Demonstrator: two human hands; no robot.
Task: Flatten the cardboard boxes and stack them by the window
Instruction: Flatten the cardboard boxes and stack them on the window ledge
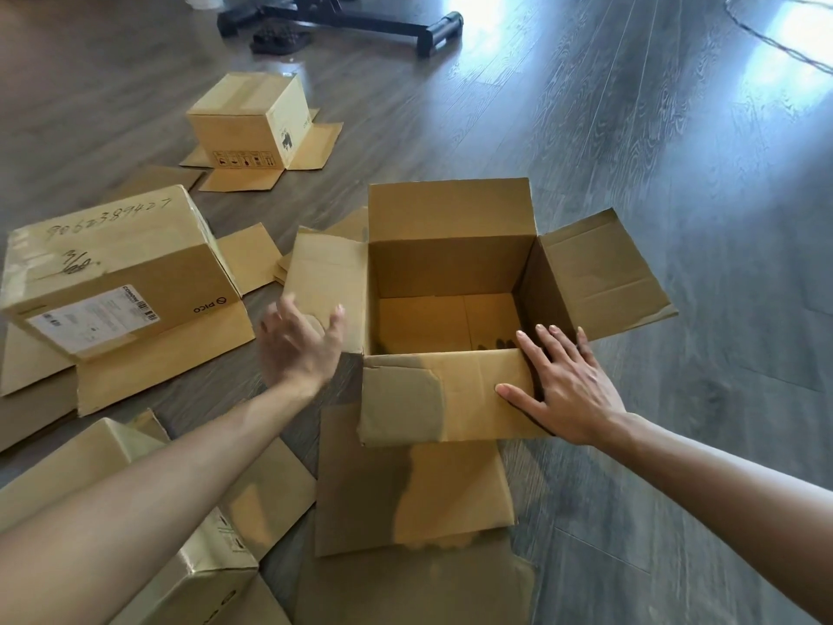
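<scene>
Down at the bottom left edge we have a cardboard box (198, 566) lying under the left forearm, its flaps splayed on the grey wood floor (676, 218). Just ahead, both arms reach in. The right hand (563, 390) lies flat, fingers spread, pressing on the near flap (446, 394) of the open box (450, 272), fingertips at the box's near right corner; nothing is clasped, the palm is simply down on the cardboard. The left hand (297, 345) hovers spread and empty just beside the box's left flap (324, 281) (it is a touch blurred, so we cannot tell whether it touches the cardboard). The open box stands upright in the middle of the floor, all four top flaps folded outward, its inside bare, and a flattened sheet of cardboard (405, 502) lies under its near side.

To the left we see a larger upside-down box (117, 272) with handwritten digits and a white shipping label (94, 318), flaps spread on the floor. Further back sits a smaller upside-down box (252, 119), flaps out too. Farthest of all, a black metal stand base (405, 24) and a thin cable (775, 42) cross bright patches of light on the floor.
</scene>
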